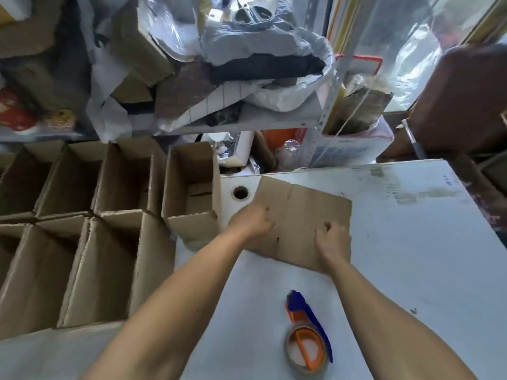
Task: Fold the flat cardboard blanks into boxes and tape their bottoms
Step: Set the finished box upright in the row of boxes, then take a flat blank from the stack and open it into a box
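Done: many boxes (109, 270) stand open off the tabletop's left edge.
Left: one flat blank (301, 215); tape (307, 349) lies unused.
Hands: left hand (253, 219) and right hand (330, 237), curled, press the blank.

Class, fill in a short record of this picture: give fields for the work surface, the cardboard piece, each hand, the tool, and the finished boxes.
Surface: white table
Cardboard blank: lies flat on the table, not yet folded
Left hand: fingers curled, on the blank's left part
Right hand: fingers curled, on the blank's right part
Tape dispenser: orange and blue, lies on the table nearer the person, untouched
Open boxes: several stand in rows left of the table, tops open
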